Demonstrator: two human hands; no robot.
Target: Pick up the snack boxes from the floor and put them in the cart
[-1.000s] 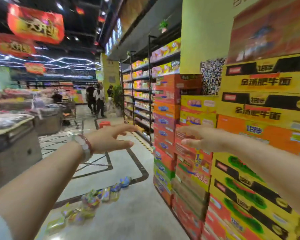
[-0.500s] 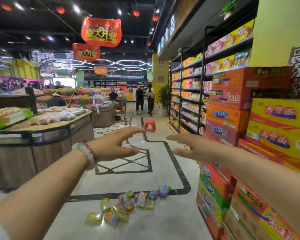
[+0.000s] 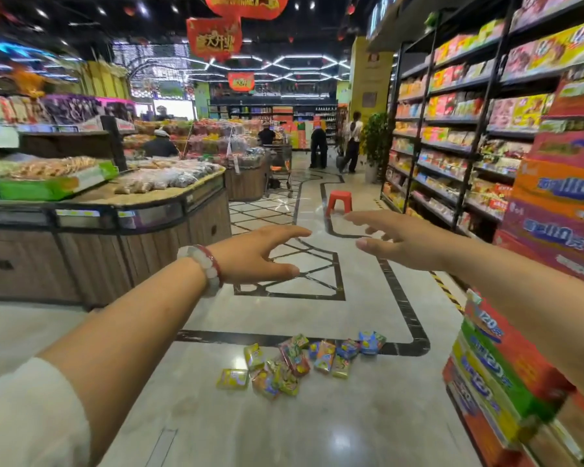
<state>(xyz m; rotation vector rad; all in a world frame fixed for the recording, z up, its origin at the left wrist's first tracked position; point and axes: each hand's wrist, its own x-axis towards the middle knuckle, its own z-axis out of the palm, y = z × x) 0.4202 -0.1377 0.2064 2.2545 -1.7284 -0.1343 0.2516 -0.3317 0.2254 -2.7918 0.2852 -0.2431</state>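
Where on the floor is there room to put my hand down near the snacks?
Bare floor lies in front of the snack boxes, towards you, and to their left as far as the wooden counter. It is tight on the right, by the stacked cartons.

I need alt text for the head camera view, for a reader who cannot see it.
Two empty, open hands, the left hand and the right hand, reach forward over a supermarket aisle. Small colourful snack boxes lie scattered on the pale floor below, stacked cartons at right, a red stool farther ahead.

"120" on green carton (image 3: 493, 358); "110" on orange carton (image 3: 560, 190).
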